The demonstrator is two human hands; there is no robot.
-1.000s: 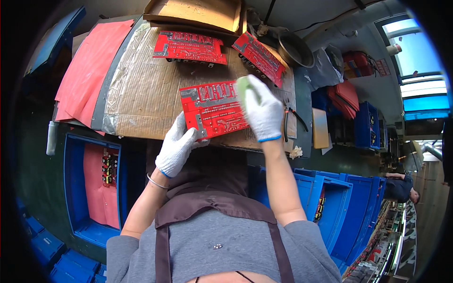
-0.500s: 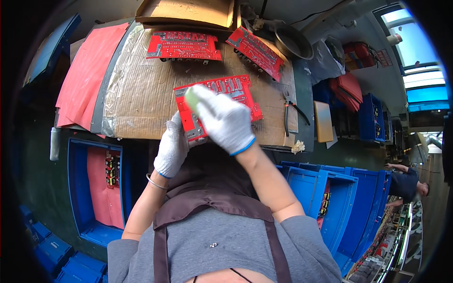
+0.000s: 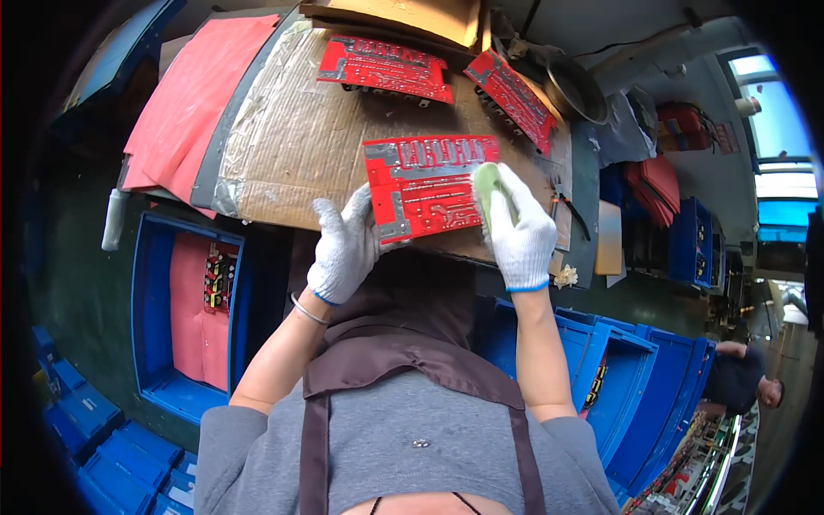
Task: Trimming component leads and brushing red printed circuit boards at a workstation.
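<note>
A red circuit board (image 3: 421,197), solder side up, is tilted over the near edge of the cardboard-covered bench. My left hand (image 3: 343,253), in a white knit glove, holds its lower left corner; the thumb sticks up beside the board and the other fingers are partly hidden beneath it. In my gloved right hand (image 3: 522,240) is a green brush (image 3: 487,184), its pale bristles at the board's right edge. Two more red boards lie farther back: one circuit board (image 3: 386,69) behind the held one, and another circuit board (image 3: 513,99) slanted to the right.
Cardboard (image 3: 283,129) covers the bench, with pink sheets (image 3: 193,103) at its left and pliers (image 3: 573,215) at its right. A cardboard box (image 3: 403,19) and a round metal pan (image 3: 577,90) stand behind. Blue crates (image 3: 154,318) flank me; another person (image 3: 734,378) is far right.
My right hand with the brush has moved from the board's left part to its right edge. The left thumb has lifted away from the board. The whole view has shifted slightly.
</note>
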